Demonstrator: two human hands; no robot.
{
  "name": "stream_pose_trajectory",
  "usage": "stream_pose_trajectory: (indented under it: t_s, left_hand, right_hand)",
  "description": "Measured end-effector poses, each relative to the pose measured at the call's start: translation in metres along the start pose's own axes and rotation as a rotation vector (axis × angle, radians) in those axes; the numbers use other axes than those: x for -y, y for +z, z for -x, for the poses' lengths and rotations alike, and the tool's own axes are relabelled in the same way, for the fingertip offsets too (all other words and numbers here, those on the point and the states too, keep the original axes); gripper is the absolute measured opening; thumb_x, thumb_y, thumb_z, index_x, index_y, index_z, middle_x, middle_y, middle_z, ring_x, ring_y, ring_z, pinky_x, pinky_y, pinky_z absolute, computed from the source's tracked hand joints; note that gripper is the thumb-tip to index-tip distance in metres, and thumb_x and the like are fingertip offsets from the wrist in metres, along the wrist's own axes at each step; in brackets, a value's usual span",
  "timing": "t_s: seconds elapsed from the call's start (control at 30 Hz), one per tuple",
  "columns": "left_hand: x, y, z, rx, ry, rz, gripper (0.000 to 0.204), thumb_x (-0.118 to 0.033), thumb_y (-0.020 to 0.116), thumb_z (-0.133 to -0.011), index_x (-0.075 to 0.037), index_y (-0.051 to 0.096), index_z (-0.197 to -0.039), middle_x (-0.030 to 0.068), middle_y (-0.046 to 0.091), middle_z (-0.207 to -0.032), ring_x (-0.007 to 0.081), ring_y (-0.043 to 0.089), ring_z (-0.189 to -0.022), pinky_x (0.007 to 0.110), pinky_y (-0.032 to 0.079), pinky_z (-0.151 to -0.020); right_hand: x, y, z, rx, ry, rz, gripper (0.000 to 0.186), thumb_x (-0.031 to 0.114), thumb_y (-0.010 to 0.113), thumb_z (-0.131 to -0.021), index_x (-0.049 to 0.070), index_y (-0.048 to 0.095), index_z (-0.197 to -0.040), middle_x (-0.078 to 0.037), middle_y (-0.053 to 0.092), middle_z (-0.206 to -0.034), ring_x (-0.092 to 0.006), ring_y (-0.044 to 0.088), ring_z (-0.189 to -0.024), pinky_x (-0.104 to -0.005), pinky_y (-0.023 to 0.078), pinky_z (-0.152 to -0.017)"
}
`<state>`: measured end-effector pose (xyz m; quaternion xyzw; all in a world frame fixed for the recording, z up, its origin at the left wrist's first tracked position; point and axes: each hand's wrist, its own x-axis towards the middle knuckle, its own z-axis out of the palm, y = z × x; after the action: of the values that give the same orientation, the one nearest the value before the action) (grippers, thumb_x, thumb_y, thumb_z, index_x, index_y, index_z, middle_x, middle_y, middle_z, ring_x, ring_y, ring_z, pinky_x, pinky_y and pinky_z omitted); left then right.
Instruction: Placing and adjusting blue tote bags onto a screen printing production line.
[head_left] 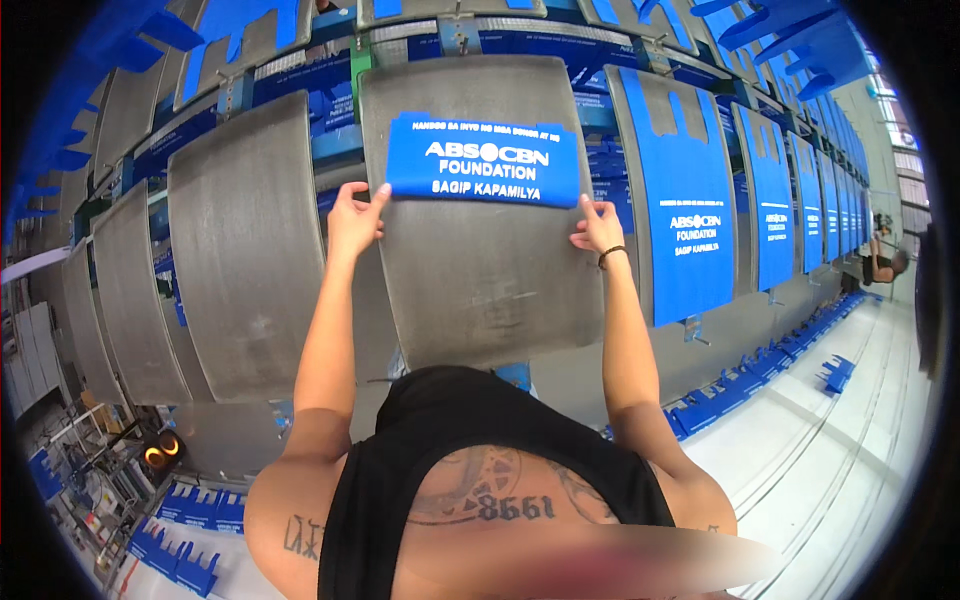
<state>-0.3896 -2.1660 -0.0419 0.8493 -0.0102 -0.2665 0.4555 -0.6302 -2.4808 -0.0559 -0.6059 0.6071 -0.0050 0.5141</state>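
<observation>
A flat blue bag (482,178) with white print lies over the upper part of a grey board (480,285) in front of me. Its lower edge is curled up off the board. My left hand (357,220) pinches the lower left corner between thumb and fingers. At the opposite corner my right hand (599,228), with a dark band on the wrist, grips the same edge. The board's lower half shows bare grey between my forearms.
To the right, a row of boards carries similar blue bags (692,265). A bare grey board (245,250) stands at left. Blue bags (838,373) lie on the white surface at lower right. Glowing orange rings (162,450) show at lower left; another person (884,265) is far right.
</observation>
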Motion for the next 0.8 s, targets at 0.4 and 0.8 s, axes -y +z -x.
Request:
stream_pose_trajectory:
  t_s: [0.4, 0.8]
  left_hand:
    - [-0.009, 0.049, -0.007, -0.224, 0.108, -0.262, 0.031, -0.035, 0.070, -0.078, -0.006, 0.059, -0.076, 0.0113, 0.066, -0.071, 0.0311, 0.065, -0.078, 0.042, 0.050, -0.068]
    - [0.001, 0.046, -0.009, -0.121, -0.120, 0.686, 0.028, 0.001, 0.065, -0.081, 0.008, 0.051, -0.104, 0.0191, 0.064, -0.089, 0.0218, 0.066, -0.069, 0.030, 0.058, -0.057]
  right_hand:
    - [-0.010, 0.024, -0.059, -0.299, -0.357, 0.387, 0.033, 0.033, 0.066, -0.084, 0.000, 0.065, -0.084, -0.013, 0.067, -0.072, -0.0183, 0.066, -0.057, -0.0281, 0.053, -0.054]
    - [0.015, 0.024, -0.010, 0.038, -0.091, -0.564, 0.041, -0.005, 0.072, -0.074, -0.010, 0.054, -0.110, -0.020, 0.061, -0.101, -0.0273, 0.063, -0.088, -0.0368, 0.058, -0.069]
